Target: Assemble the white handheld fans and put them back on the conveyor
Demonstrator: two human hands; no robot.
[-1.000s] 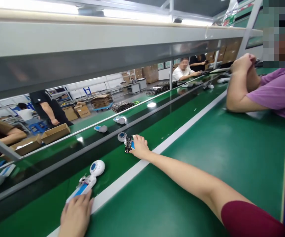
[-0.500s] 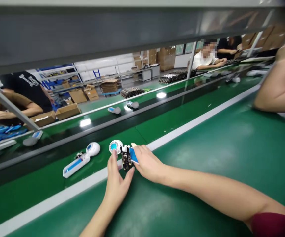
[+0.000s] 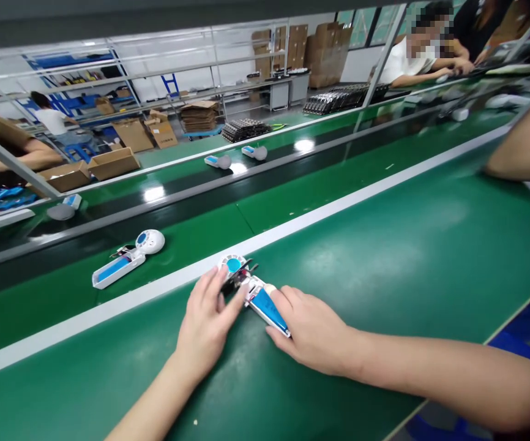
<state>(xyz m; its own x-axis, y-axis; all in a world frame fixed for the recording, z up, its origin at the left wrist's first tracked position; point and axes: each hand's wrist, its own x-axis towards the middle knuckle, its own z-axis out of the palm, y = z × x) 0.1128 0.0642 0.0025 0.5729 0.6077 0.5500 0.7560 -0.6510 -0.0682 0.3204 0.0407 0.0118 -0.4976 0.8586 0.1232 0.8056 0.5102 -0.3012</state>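
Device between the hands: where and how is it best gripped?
Likely by its slim handle, from the lower right, where the right hand has it: the long, straight sides suit a grip across them. The other end looks awkward, with the black board sticking out near the round head.

I've got 2 hands (image 3: 207, 321) (image 3: 315, 331) on 1 white device (image 3: 261, 301); 1 more unit (image 3: 127, 262) nearby on the belt (image 3: 201, 228), 2 together past the rail (image 3: 186, 193).
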